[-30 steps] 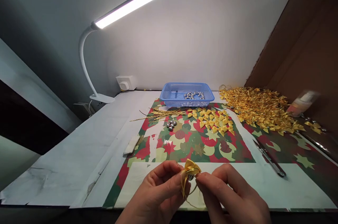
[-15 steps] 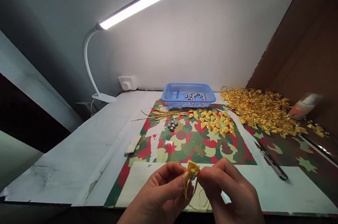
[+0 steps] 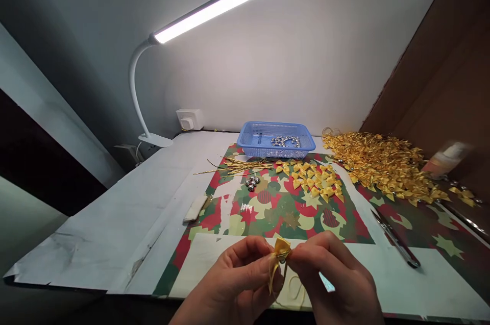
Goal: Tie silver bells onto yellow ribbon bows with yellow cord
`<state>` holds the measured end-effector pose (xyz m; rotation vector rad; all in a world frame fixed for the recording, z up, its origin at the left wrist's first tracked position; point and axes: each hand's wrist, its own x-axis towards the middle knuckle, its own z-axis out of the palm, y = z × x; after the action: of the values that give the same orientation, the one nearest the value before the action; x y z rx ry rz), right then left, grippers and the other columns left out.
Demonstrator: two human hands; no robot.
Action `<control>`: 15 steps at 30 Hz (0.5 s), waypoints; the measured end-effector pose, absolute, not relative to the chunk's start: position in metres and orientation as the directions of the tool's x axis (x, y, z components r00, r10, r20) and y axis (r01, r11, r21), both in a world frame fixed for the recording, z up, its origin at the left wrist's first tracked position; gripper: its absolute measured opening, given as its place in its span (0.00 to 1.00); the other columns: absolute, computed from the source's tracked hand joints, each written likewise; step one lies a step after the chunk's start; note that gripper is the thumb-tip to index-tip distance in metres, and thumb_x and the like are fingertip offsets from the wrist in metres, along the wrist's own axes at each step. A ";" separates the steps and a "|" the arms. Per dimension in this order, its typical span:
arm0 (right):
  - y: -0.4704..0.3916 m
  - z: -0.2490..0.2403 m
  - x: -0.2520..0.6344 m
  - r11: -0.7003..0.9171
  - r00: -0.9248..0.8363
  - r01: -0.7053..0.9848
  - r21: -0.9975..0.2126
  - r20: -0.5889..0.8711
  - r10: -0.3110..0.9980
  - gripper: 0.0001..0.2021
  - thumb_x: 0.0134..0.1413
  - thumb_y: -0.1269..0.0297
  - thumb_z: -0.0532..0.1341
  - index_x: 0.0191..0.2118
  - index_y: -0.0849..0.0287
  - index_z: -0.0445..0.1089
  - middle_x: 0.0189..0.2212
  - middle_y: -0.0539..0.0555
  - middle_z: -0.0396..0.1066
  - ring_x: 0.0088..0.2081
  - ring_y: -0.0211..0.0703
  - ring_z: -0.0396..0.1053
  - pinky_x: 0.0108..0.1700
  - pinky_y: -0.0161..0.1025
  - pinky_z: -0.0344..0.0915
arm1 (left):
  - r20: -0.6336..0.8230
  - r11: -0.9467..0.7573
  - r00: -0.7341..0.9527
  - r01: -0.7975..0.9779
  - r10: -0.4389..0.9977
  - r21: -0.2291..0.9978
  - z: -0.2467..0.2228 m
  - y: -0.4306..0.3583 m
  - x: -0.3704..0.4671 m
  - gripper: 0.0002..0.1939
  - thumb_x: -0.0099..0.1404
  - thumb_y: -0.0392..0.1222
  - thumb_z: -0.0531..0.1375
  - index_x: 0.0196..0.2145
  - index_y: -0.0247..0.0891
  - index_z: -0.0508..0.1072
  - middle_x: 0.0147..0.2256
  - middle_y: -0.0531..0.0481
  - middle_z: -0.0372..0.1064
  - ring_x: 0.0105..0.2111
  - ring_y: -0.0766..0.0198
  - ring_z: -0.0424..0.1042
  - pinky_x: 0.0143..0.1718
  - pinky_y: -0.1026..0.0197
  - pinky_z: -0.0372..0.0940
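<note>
left hand (image 3: 245, 276): thumb and fingers pinched on a yellow ribbon bow (image 3: 282, 247), held above the near edge of the surface (image 3: 115, 233). right hand (image 3: 335, 274): thumb and forefinger closed at the right side of the same bow, gripping at its gold cord; exact grip partly hidden by the fingers. a small silver bell (image 3: 282, 258) shows at the bow's middle, between the hands. ribbon tails hang below the bow.

beyond the hands, on camouflage-like patterned paper (image 3: 273, 213) in red and green: a cluster of silver bells (image 3: 251, 183), a bundle of gold cords (image 3: 243, 166) to its upper left, loose yellow bows (image 3: 317, 179) to its right. blue mesh basket (image 3: 276, 150) behind these, more silver bells (image 3: 285, 141) inside. large heap of yellow bows (image 3: 378, 161) at right, pump bottle (image 3: 444, 160) beside it. scissors (image 3: 396, 240) lie right of the patterned paper. white desk lamp (image 3: 136, 80) at left, lit.
</note>
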<state>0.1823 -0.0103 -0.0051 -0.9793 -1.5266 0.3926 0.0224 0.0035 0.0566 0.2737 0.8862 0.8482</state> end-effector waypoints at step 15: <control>-0.013 -0.005 0.180 0.634 0.009 0.488 -0.600 0.730 0.684 0.06 0.62 0.75 0.59 0.35 0.57 0.70 0.26 0.50 0.61 0.24 0.35 0.61 0.26 0.32 0.59 | -0.550 0.659 0.366 -0.481 0.750 0.578 0.054 0.004 0.020 0.06 0.54 0.28 0.72 0.26 0.33 0.78 0.29 0.50 0.74 0.29 0.68 0.73 0.37 0.67 0.71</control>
<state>0.1800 -0.0133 -0.0048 -0.9831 -1.6375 0.1998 0.0198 0.0044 0.0539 0.3464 0.8880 0.8115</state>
